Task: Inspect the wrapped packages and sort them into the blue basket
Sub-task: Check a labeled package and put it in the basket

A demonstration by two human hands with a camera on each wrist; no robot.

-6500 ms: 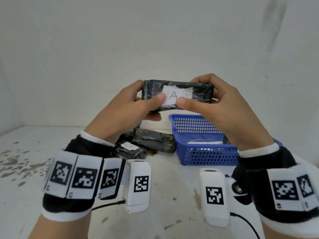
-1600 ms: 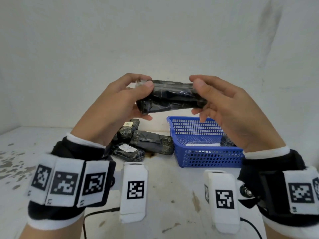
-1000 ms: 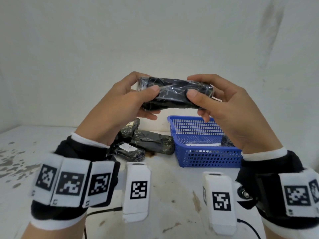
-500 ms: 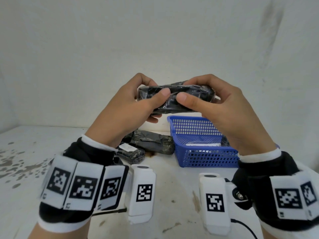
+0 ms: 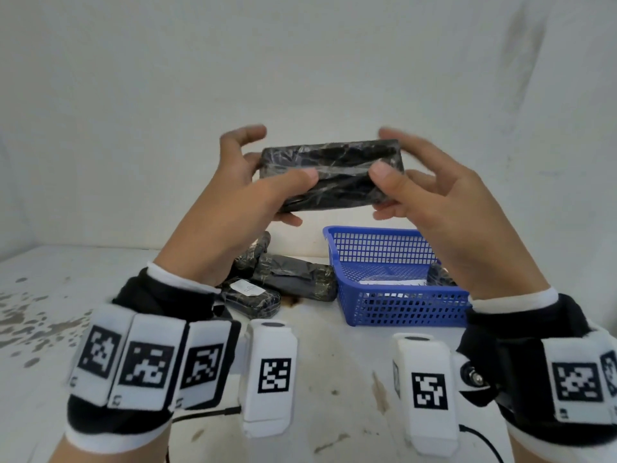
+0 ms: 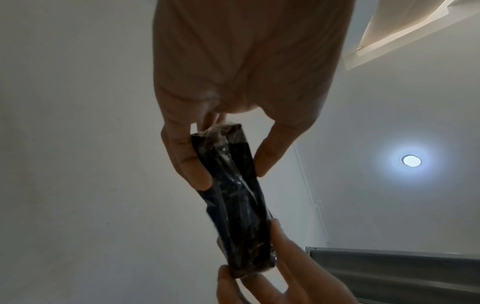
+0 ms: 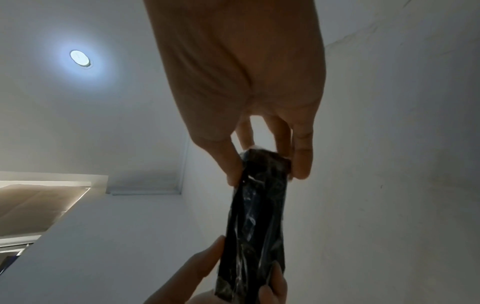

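I hold a black film-wrapped package [image 5: 330, 175] up in front of me, above the table. My left hand [image 5: 240, 195] pinches its left end between thumb and lower fingers, and my right hand [image 5: 430, 198] pinches the right end the same way. Both index fingers are lifted off its top edge. No label shows on the face turned to me. In the wrist views the package [image 6: 233, 201] [image 7: 257, 222] appears end-on between the fingers. The blue basket [image 5: 394, 279] stands below on the table, with a wrapped package [image 5: 440, 274] and a white label inside.
Several more black wrapped packages [image 5: 290, 279] lie in a pile left of the basket, one with a white label [image 5: 248, 289] facing up. The white table [image 5: 334, 379] is stained at its left. A white wall runs close behind.
The package has been turned over in both hands, from its narrow edge to a broad unlabelled face toward me. The index fingers have lifted off it.
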